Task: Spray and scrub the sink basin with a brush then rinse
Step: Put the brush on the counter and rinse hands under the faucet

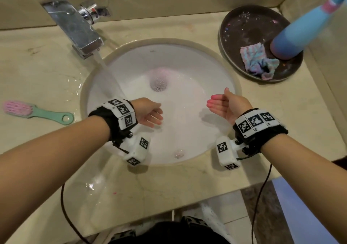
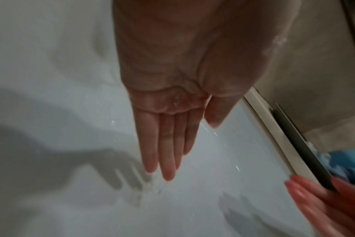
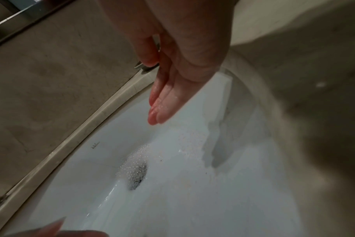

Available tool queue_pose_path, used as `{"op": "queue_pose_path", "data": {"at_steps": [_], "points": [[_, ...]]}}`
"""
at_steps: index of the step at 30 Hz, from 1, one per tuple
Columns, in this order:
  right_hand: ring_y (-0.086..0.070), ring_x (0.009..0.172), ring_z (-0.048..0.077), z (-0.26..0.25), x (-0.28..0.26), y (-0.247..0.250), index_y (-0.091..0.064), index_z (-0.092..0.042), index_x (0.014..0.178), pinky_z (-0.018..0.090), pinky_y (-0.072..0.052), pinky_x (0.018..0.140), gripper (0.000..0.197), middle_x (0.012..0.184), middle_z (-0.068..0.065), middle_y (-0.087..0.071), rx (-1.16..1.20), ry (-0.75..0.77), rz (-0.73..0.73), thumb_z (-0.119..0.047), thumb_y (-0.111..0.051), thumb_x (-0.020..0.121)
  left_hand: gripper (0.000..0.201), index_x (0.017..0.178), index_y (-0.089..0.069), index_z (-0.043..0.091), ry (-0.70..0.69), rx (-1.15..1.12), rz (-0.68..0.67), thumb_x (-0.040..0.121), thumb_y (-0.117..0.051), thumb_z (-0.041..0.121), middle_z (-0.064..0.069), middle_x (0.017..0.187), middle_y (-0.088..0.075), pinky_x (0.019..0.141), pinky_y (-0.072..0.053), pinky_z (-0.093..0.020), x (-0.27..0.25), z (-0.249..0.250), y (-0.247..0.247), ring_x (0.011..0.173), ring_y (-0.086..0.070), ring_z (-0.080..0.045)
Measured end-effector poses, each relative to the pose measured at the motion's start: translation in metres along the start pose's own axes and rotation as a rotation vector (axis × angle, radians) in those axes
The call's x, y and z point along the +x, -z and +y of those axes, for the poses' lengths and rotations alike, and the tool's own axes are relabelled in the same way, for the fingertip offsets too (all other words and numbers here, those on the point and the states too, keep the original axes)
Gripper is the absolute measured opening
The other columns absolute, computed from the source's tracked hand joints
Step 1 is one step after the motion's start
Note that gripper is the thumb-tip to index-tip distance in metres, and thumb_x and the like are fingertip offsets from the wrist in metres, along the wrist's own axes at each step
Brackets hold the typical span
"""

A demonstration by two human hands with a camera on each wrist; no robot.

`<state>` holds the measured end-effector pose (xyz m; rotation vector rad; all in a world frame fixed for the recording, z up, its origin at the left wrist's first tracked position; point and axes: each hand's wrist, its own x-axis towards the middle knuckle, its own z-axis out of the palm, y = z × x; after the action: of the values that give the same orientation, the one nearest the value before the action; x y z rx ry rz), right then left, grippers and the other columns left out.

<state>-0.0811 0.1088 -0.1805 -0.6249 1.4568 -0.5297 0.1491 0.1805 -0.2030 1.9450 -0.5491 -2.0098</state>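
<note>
From the head view, the rinse looks to be the step in hand: one tap (image 1: 75,26) at the far left runs a stream into the one basin (image 1: 187,60), foam sits over the drain (image 1: 158,84), and both hands hang above the water holding nothing. The left hand (image 1: 150,113) is open with fingers straight, near the stream; the right hand (image 1: 227,106) is open too, palm turned inward, well apart from the left. The one brush (image 1: 35,111) lies on the wet bench (image 1: 37,65) left of the basin, untouched; the one spray bottle (image 1: 304,28) stands on a dark tray (image 1: 244,24) at the far right, beside one cloth (image 1: 258,61). The left wrist view shows the left hand's fingers (image 2: 168,147) straight and together, wet, just above the white basin wall, with the right hand's fingertips at the lower right edge. The right wrist view shows the right hand's fingers (image 3: 164,104) straight and beaded with water over the basin, the foamy drain below them (a few dark specks lie near it). Next, I judge, the hands should sweep water round the walls to carry the foam and specks down, then shut the tap.
</note>
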Motion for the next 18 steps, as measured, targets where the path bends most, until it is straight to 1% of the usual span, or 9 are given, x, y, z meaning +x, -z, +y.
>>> {"op": "queue_pose_path", "data": {"at_steps": [3,5,6,8,9,11,13,16,18], "points": [[-0.064,0.075,0.02,0.0,0.0,-0.005,-0.058,-0.003,0.081,0.027,-0.055,0.07,0.049,0.083,0.013,-0.064,-0.003,-0.007,-0.006,-0.036,-0.028,0.103,0.037,0.084,-0.054,0.007,-0.061,-0.208,0.121,0.103,-0.031,0.027,-0.008,0.076,-0.066,0.07,-0.05,-0.029,0.0,-0.002,0.034,0.059,-0.066,-0.015],[-0.064,0.075,0.02,-0.001,0.0,-0.009,-0.058,-0.003,0.081,0.027,-0.054,0.071,0.049,0.084,0.013,-0.064,-0.002,-0.009,-0.012,-0.036,-0.028,0.102,0.04,0.085,-0.055,0.004,-0.117,-0.431,0.211,0.104,-0.027,0.026,-0.012,0.082,-0.064,0.064,-0.054,-0.028,-0.002,-0.002,0.057,0.068,-0.065,-0.018],[-0.064,0.076,0.02,-0.002,0.0,-0.011,-0.058,-0.003,0.081,0.027,-0.055,0.072,0.049,0.084,0.013,-0.064,-0.001,-0.008,-0.014,-0.036,-0.029,0.102,0.04,0.085,-0.054,0.003,-0.146,-0.563,0.243,0.104,-0.026,0.024,-0.012,0.084,-0.061,0.057,-0.056,-0.026,-0.004,-0.001,0.067,0.069,-0.064,-0.019],[-0.064,0.076,0.02,-0.004,0.0,-0.014,-0.059,-0.003,0.081,0.027,-0.055,0.071,0.05,0.084,0.013,-0.064,0.001,-0.004,-0.018,-0.036,-0.029,0.102,0.036,0.078,-0.05,0.003,-0.212,-0.838,0.245,0.102,-0.028,0.018,-0.01,0.076,-0.055,0.044,-0.052,-0.021,-0.005,0.0,0.086,0.052,-0.062,-0.017],[-0.065,0.076,0.021,-0.005,0.0,-0.015,-0.059,-0.003,0.081,0.027,-0.055,0.07,0.05,0.084,0.013,-0.064,0.005,-0.002,-0.019,-0.036,-0.029,0.102,0.033,0.075,-0.048,0.005,-0.257,-0.978,0.212,0.101,-0.031,0.016,-0.008,0.071,-0.05,0.043,-0.051,-0.02,-0.005,0.0,0.094,0.046,-0.057,-0.016],[-0.065,0.076,0.021,-0.006,-0.001,-0.016,-0.059,-0.003,0.081,0.027,-0.056,0.069,0.049,0.083,0.013,-0.064,0.011,0.003,-0.017,-0.036,-0.029,0.102,0.027,0.076,-0.049,0.006,-0.318,-1.215,0.204,0.099,-0.04,0.017,-0.007,0.066,-0.053,0.05,-0.054,-0.022,-0.004,0.005,0.104,0.055,-0.055,-0.017],[-0.065,0.075,0.02,-0.006,-0.001,-0.014,-0.059,-0.003,0.081,0.025,-0.056,0.066,0.05,0.083,0.013,-0.064,0.015,0.009,-0.015,-0.036,-0.029,0.102,0.024,0.08,-0.053,0.004,-0.347,-1.27,0.237,0.099,-0.04,0.013,-0.007,0.065,-0.059,0.053,-0.055,-0.023,-0.005,0.012,0.105,0.061,-0.056,-0.016],[-0.065,0.073,0.019,-0.007,-0.003,-0.01,-0.059,-0.002,0.082,0.024,-0.057,0.062,0.049,0.083,0.013,-0.064,0.021,0.01,-0.011,-0.036,-0.029,0.102,0.025,0.071,-0.048,0.006,-0.353,-1.171,0.171,0.093,-0.038,0.001,0.0,0.064,-0.053,0.061,-0.048,-0.011,-0.01,0.021,0.091,0.057,-0.052,-0.008],[-0.065,0.072,0.019,-0.008,-0.004,-0.006,-0.059,-0.002,0.082,0.024,-0.057,0.062,0.05,0.083,0.013,-0.064,0.02,0.017,-0.007,-0.036,-0.029,0.102,0.027,0.077,-0.052,0.004,-0.29,-1.035,0.19,0.099,-0.037,0.008,-0.002,0.064,-0.058,0.064,-0.05,-0.013,-0.007,0.022,0.077,0.056,-0.058,-0.009]]}}
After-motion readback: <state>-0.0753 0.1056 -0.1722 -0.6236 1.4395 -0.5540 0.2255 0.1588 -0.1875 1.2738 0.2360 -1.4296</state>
